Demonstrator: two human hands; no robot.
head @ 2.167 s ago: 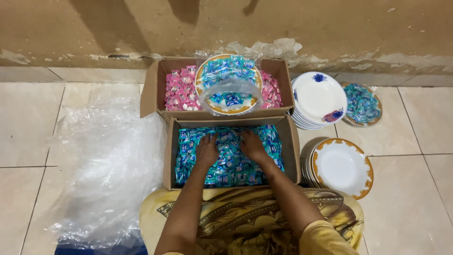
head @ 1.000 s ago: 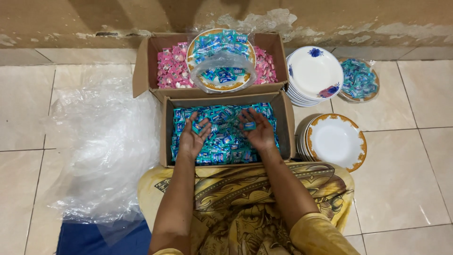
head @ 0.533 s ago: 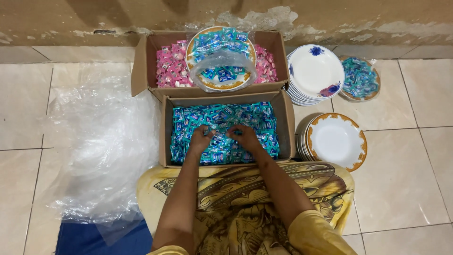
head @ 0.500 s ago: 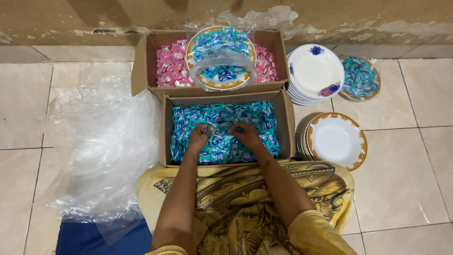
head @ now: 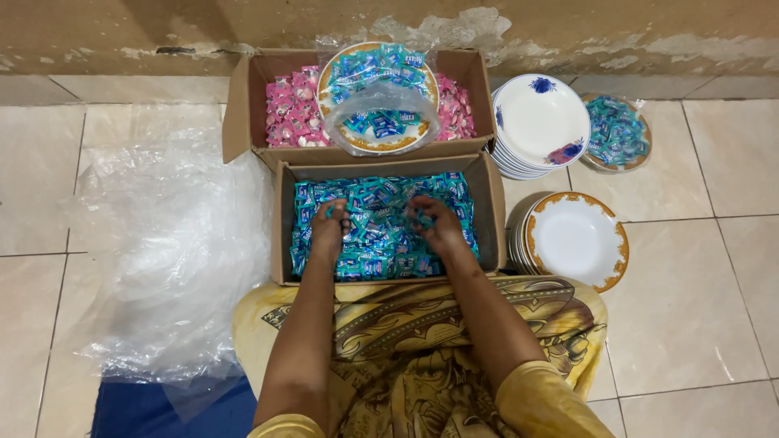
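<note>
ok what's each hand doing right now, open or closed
Left hand: curled shut on blue wrapped candies in the near box.
Right hand: curled shut on the same candies.

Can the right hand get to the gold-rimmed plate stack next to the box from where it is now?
Probably yes. The right hand is in the near box of blue sweets; the gold-rimmed plates lie just beyond that box's right wall, with nothing on top.
</note>
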